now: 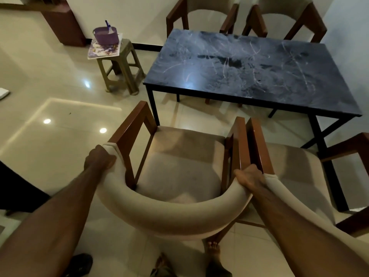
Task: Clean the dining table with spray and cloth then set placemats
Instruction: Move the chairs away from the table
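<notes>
- Purple basket (105, 36): stands far left on a plastic stool (119, 66), resting on a stack of patterned placemats (103, 48). A blue-and-white spray bottle (108, 27) stands up out of it; whatever else it holds cannot be made out.
- Left hand (99, 158): fingers curled round the left end of the padded backrest of the near chair (179, 172), gripping it where the cushion meets the wooden arm.
- Near chair: beige seat and curved back, brown wooden arms, standing apart from the worktop on the glossy tiled floor (50, 136).
- Right hand (250, 176): curled over the right end of the same backrest, gripping it beside the arm of a second chair (295, 172), which stands just beside the first.
- Worktop (251, 70): dark marble-patterned top on a black frame, right of the stool, its surface streaked with pale smears.
- Two further chairs (207, 15) stand at the worktop's far side.
- No cloth can be made out.
</notes>
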